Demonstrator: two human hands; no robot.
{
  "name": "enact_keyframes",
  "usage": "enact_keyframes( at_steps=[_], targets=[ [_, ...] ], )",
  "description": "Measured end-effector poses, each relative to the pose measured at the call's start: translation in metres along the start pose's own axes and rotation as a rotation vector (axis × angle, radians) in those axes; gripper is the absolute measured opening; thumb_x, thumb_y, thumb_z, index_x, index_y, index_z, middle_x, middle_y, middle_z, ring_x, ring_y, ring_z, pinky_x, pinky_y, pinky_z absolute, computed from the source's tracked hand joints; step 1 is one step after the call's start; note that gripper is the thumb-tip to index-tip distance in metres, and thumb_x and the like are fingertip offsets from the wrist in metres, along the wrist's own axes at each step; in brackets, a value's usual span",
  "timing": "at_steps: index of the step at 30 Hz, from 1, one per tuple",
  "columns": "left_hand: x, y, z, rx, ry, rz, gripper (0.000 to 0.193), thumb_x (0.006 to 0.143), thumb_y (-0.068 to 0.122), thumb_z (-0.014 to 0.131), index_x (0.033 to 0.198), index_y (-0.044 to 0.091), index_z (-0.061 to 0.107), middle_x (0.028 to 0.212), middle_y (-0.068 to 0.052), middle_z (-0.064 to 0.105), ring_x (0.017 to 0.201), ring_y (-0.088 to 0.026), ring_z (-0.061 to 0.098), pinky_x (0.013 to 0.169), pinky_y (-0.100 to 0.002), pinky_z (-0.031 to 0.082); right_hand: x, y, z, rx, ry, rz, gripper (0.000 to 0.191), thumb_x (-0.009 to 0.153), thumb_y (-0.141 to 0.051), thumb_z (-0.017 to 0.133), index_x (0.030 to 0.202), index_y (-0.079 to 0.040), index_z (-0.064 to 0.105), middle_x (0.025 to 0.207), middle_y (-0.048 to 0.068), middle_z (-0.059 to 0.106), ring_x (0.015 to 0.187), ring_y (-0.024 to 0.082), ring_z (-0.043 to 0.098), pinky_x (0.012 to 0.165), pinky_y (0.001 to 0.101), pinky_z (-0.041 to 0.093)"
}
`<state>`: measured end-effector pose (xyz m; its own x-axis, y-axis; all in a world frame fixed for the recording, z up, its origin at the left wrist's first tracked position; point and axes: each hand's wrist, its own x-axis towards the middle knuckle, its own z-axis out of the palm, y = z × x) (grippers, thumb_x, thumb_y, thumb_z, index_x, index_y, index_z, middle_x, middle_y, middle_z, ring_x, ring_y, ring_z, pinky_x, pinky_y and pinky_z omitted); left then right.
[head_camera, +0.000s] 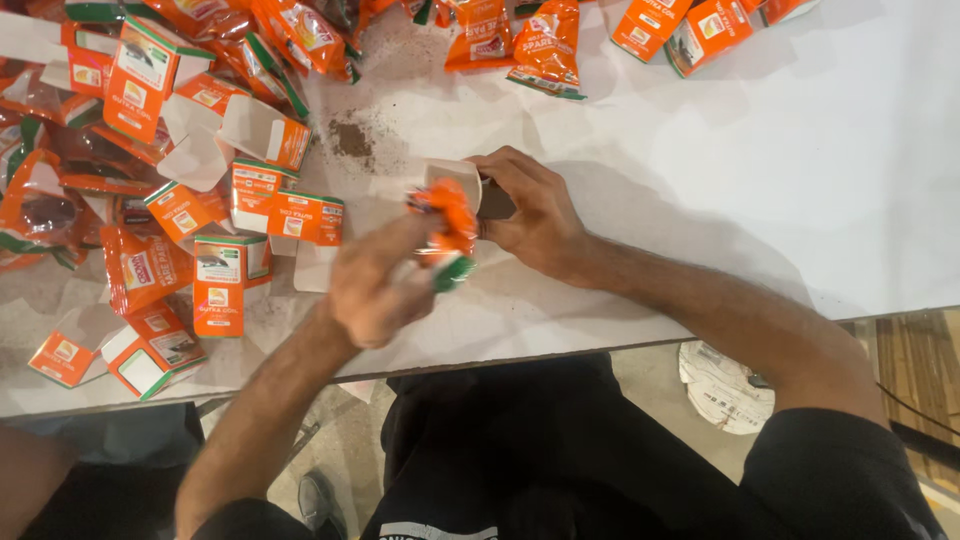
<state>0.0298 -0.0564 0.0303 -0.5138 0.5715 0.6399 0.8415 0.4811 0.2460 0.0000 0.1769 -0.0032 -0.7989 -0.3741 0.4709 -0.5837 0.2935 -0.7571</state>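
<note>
Left hand (375, 290) grips one orange pouch (447, 228) (blurred); right hand (535, 215) one carton (462, 180).

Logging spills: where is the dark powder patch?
Head view: the powder patch lies on the white table, upper left of the right hand, beside the orange boxes.

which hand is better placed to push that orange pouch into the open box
Left. The left hand already grips the orange pouch with its end at the mouth of the small open box. The right hand is wrapped around the box, steadying it on the white table.
</note>
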Motion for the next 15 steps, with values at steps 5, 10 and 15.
enact_keyframes(
  at_steps=[5, 10, 15],
  targets=[
    [-0.009, -0.011, 0.025, 0.228, 0.031, 0.024, 0.033, 0.094, 0.006, 0.082, 0.124, 0.001, 0.07, 0.135, -0.013, 0.059, 0.124, -0.032, 0.059, 0.115, -0.058, 0.045, -0.001, 0.0, -0.003, -0.09, -0.054, -0.05, 0.063, 0.075, -0.007, 0.093, 0.127, 0.0, 0.058, 0.118, 0.016, 0.065, 0.107, 0.035, 0.067, 0.089, 0.0418, 0.056],
    [0.02, 0.001, 0.013, 0.226, -0.001, -0.217, 0.028, 0.086, 0.013, 0.078, 0.112, 0.008, 0.068, 0.138, -0.03, 0.048, 0.135, -0.051, 0.037, 0.11, -0.065, 0.033, -0.001, -0.005, 0.001, -0.093, -0.036, -0.055, 0.066, 0.075, -0.01, 0.094, 0.13, 0.001, 0.058, 0.12, 0.016, 0.064, 0.109, 0.035, 0.066, 0.09, 0.041, 0.057],
    [0.028, 0.0, 0.028, -0.18, 0.086, -0.589, 0.037, 0.092, 0.011, 0.074, 0.124, 0.002, 0.058, 0.138, -0.028, 0.049, 0.108, -0.047, 0.055, 0.087, -0.05, 0.049, -0.003, -0.004, 0.001, -0.095, -0.051, 0.005, 0.068, 0.075, -0.005, 0.091, 0.134, 0.0, 0.056, 0.123, 0.016, 0.064, 0.111, 0.035, 0.067, 0.093, 0.04, 0.057]
  ],
)
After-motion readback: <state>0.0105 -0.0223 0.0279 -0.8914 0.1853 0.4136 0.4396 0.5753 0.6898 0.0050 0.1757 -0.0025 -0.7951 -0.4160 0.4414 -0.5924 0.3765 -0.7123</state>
